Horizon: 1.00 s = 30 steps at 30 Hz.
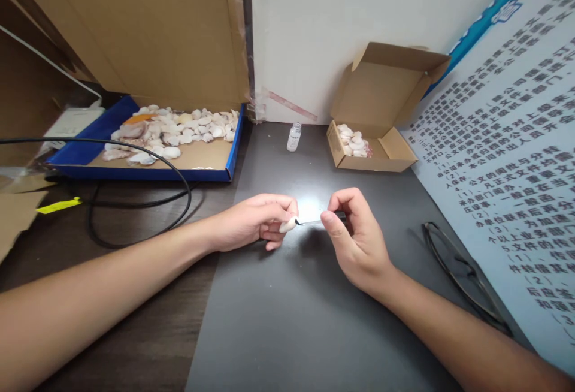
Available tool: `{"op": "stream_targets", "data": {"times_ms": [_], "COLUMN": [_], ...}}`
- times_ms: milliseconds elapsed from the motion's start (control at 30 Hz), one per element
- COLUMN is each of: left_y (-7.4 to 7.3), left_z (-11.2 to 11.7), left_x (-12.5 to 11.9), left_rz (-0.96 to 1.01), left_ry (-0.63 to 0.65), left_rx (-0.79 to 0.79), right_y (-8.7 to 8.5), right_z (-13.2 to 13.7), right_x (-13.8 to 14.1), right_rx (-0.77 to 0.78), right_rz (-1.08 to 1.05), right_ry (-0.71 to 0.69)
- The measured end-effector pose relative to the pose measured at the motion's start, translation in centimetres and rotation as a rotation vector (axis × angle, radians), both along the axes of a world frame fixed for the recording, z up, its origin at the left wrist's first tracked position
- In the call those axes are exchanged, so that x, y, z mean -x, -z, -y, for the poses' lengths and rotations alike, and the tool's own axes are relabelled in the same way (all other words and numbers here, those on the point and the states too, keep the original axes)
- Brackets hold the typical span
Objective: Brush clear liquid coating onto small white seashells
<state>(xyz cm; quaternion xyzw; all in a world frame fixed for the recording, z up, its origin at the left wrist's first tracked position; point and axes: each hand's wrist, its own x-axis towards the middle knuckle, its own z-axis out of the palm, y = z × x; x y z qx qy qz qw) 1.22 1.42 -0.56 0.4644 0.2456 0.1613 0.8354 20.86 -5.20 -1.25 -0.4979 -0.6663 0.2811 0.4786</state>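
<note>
My left hand (258,219) pinches a small white shell (288,225) between thumb and fingers above the grey mat. In my right hand (357,237) is a thin brush (309,222), gripped between thumb and forefinger. Its dark, pointed tip meets the shell's right edge; whether it presses on it I cannot tell. The brush's rear end is mostly hidden by my fingers. Beyond both hands stands a small clear bottle (293,138) with a white label, and no cap shows on it.
At left, a blue-edged box (193,174) holds many shells, with a black cable (191,191) looping across its front. A small open carton (381,163) with more shells stands back right. Eyeglasses (462,272) lie right, beside a printed board (507,158). A yellow tag (58,205) lies left.
</note>
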Motion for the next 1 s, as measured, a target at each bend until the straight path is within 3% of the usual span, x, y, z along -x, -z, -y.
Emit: {"op": "stream_targets", "data": {"times_ms": [533,1000], "left_y": [0.02,0.21], "left_z": [-0.02,-0.03], "left_x": [0.01,0.07], "left_rz": [0.028,0.01], "left_ry": [-0.017,-0.012], "left_rx": [0.015,0.007], "right_y": [0.35,0.98], "right_z": [0.16,0.29], "right_x": [0.11,-0.14], "right_rx": [0.233,0.19], "right_rz": [-0.299,-0.282], "right_ry": [-0.007,-0.098]}}
